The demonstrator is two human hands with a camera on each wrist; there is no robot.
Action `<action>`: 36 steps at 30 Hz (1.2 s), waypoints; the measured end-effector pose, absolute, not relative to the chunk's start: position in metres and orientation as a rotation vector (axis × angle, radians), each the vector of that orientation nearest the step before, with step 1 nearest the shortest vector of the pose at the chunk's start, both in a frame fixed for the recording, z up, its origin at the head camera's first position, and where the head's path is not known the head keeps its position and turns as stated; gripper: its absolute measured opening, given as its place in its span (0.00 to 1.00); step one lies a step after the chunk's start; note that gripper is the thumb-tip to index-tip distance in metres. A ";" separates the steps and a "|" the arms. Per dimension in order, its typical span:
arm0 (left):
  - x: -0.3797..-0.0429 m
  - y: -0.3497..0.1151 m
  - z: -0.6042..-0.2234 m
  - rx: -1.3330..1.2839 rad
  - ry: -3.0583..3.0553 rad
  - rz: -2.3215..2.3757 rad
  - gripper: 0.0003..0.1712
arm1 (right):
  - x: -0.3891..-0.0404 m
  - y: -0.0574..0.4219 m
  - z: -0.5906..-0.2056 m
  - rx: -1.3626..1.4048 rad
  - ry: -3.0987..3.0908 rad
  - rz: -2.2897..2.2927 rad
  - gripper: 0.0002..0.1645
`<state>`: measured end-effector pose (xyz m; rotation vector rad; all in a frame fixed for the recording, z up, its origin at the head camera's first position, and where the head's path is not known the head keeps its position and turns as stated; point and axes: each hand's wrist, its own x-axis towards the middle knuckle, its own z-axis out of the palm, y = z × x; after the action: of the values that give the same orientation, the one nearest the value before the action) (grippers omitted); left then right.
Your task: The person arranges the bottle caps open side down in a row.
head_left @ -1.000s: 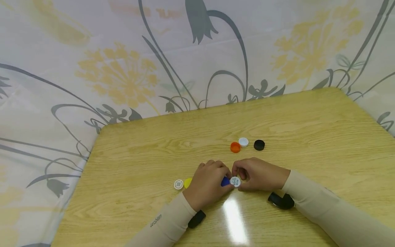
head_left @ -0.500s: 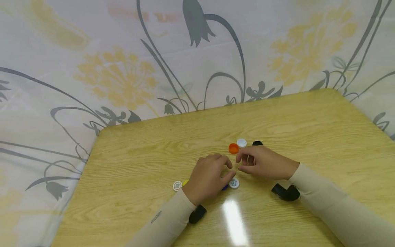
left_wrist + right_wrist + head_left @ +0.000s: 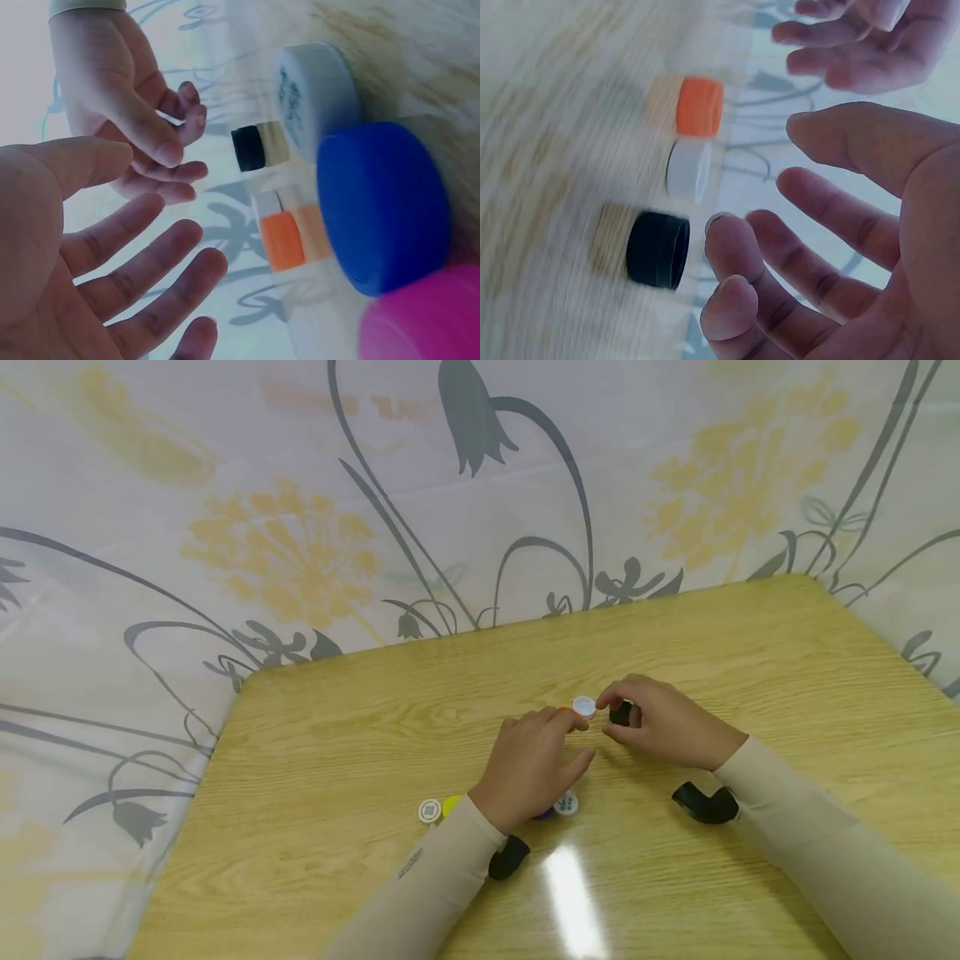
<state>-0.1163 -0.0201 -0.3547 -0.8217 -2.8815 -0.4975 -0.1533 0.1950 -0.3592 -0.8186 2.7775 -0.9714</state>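
My right hand hovers around the black bottle cap, thumb and fingers parted; in the right wrist view its fingertips stay apart from the cap. Relaxed and spread, my left hand hangs over the table and holds nothing. Its fingers partly cover the orange bottle cap in the head view. Between the hands lies a white bottle cap, hollow side up, next to the orange one. Below my left hand are a blue bottle cap and a printed white cap.
A pink cap lies beside the blue one, hidden under my left hand in the head view. To the left are a yellow cap and a white cap with a square print. The wooden table meets a flowered cloth.
Both hands have left the printed white cap in the near row. My right hand has moved up to the black cap; my left hand has opened and risen towards the orange cap.
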 end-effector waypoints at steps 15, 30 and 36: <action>-0.135 -0.002 -0.331 -0.841 -2.921 -0.317 0.18 | -0.166 0.220 -0.363 -0.668 2.766 -0.913 0.25; -0.163 0.021 -0.336 -0.918 -3.135 -0.174 0.19 | -0.173 0.224 -0.382 -0.682 2.713 -0.893 0.27; -0.169 0.028 -0.341 -0.897 -3.201 -0.169 0.17 | -0.174 0.224 -0.383 -0.673 2.712 -0.918 0.25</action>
<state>-0.1691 0.0277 -0.3413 -0.8972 -3.2010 -0.1694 -0.1740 0.2245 -0.3832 -0.6734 2.7116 -0.9180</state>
